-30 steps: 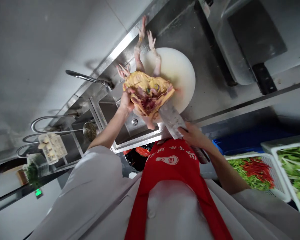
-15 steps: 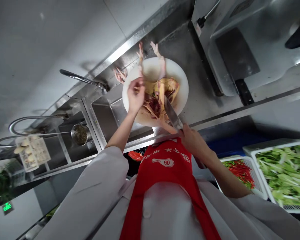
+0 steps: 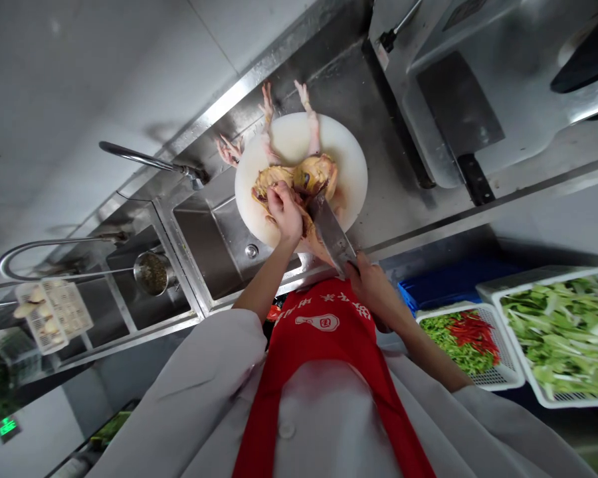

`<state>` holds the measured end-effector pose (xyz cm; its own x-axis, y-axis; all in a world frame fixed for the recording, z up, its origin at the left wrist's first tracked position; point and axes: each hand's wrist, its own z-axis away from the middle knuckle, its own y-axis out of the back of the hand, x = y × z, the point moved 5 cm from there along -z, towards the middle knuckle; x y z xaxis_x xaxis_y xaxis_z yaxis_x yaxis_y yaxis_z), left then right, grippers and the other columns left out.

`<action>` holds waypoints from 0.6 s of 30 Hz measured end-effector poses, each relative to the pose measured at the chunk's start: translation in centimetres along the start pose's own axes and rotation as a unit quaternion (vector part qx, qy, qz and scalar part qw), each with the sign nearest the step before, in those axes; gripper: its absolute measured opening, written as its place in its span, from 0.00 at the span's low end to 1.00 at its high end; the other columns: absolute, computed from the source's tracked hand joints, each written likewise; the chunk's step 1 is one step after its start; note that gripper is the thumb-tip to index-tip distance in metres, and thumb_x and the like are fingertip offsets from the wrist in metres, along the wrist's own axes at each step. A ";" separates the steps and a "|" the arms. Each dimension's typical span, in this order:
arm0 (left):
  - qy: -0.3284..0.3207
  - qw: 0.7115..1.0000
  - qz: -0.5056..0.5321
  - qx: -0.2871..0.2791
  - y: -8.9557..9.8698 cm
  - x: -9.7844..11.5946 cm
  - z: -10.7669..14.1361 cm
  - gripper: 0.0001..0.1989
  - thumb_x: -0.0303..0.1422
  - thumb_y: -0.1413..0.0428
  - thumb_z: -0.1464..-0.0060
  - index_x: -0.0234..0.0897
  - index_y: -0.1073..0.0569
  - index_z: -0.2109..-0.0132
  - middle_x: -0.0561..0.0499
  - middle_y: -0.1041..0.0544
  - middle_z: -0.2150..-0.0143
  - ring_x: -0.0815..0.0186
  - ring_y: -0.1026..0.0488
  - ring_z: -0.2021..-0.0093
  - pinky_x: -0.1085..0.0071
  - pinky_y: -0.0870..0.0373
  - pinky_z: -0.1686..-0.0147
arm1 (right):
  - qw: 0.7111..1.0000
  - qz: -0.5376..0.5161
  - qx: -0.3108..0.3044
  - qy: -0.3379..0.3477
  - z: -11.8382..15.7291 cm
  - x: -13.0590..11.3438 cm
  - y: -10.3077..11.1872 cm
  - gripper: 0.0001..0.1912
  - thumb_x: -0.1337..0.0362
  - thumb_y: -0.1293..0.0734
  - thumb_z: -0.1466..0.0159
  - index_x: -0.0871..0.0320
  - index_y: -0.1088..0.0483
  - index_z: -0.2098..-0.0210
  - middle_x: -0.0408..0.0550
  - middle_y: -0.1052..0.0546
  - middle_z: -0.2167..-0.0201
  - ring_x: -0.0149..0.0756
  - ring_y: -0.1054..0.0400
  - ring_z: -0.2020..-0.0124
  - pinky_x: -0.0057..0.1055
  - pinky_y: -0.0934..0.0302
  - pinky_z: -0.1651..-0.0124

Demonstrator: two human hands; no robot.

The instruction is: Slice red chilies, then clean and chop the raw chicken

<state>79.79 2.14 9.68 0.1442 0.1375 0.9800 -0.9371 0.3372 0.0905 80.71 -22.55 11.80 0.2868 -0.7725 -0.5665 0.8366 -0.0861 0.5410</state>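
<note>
An opened raw chicken lies on a round white cutting board, its two feet pointing up past the far edge. My left hand is closed on the near left part of the chicken, fingers curled on the flesh. In my right hand is the handle of a wide-bladed cleaver. The blade reaches up and left, its tip against the middle of the chicken. Loose chicken feet rest at the board's left edge.
A sink with a faucet is at the left, then a metal pot and a basket of eggs. Another cleaver lies at the right. Baskets of cut peppers and greens stand lower right.
My left hand has come down and right onto the chicken. The cleaver blade has turned to show its broad side. The chicken is spread flatter, and the whole view has shifted slightly.
</note>
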 end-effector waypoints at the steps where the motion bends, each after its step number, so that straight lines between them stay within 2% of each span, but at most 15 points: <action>1: 0.007 1.000 -0.009 0.000 0.2 0.2 0.4 0.16 0.49 0.50 0.32 0.41 0.33 0.58 0.53 0.28 0.62 0.68 0.27 0.57 0.70 0.28 0.52 | 1.000 -0.002 0.010 -0.002 -0.3 -0.3 0.1 0.16 0.59 0.47 0.25 0.61 0.33 0.50 0.56 0.19 0.67 0.46 0.26 0.67 0.33 0.48 0.66; 3: 0.003 0.999 -0.038 -0.026 0.6 0.7 0.8 0.17 0.50 0.46 0.35 0.41 0.32 0.57 0.52 0.27 0.60 0.66 0.27 0.53 0.69 0.29 0.50 | 0.999 -0.004 0.041 -0.003 -1.5 -1.5 0.7 0.19 0.57 0.48 0.25 0.63 0.34 0.48 0.58 0.20 0.66 0.47 0.26 0.67 0.34 0.46 0.65; 6: -0.047 0.993 -0.083 -0.069 1.5 2.0 1.0 0.17 0.51 0.41 0.38 0.42 0.31 0.60 0.51 0.26 0.58 0.64 0.27 0.49 0.69 0.28 0.49 | 0.995 -0.014 0.092 0.020 -4.0 -4.7 1.8 0.24 0.56 0.51 0.24 0.64 0.37 0.42 0.61 0.21 0.61 0.48 0.26 0.62 0.35 0.41 0.60; 10: -0.066 0.991 -0.091 -0.067 3.2 2.1 0.9 0.17 0.49 0.41 0.38 0.42 0.31 0.63 0.51 0.27 0.60 0.63 0.28 0.50 0.67 0.28 0.48 | 0.988 -0.031 0.149 0.035 -7.2 -8.0 2.0 0.24 0.56 0.52 0.24 0.62 0.39 0.39 0.62 0.24 0.55 0.50 0.28 0.56 0.38 0.38 0.54; 15: -0.068 0.992 -0.066 -0.078 4.1 1.0 0.5 0.19 0.51 0.40 0.40 0.41 0.33 0.65 0.50 0.28 0.61 0.61 0.28 0.50 0.63 0.28 0.45 | 0.985 -0.012 0.161 0.057 -7.9 -8.1 0.5 0.20 0.57 0.50 0.25 0.61 0.38 0.42 0.63 0.28 0.50 0.49 0.29 0.56 0.39 0.37 0.55; 18: -0.096 0.990 -0.066 -0.077 4.2 0.9 0.6 0.19 0.50 0.40 0.40 0.41 0.33 0.66 0.49 0.30 0.61 0.60 0.28 0.50 0.61 0.29 0.44 | 0.988 0.016 0.135 0.075 -7.1 -7.9 0.9 0.21 0.57 0.51 0.25 0.62 0.39 0.41 0.63 0.27 0.52 0.49 0.29 0.56 0.39 0.37 0.55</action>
<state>75.78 3.17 11.05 0.1854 -0.0916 0.9784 -0.8528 0.4797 0.2065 82.48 -12.05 12.32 0.3943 -0.6766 -0.6218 0.6774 -0.2432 0.6942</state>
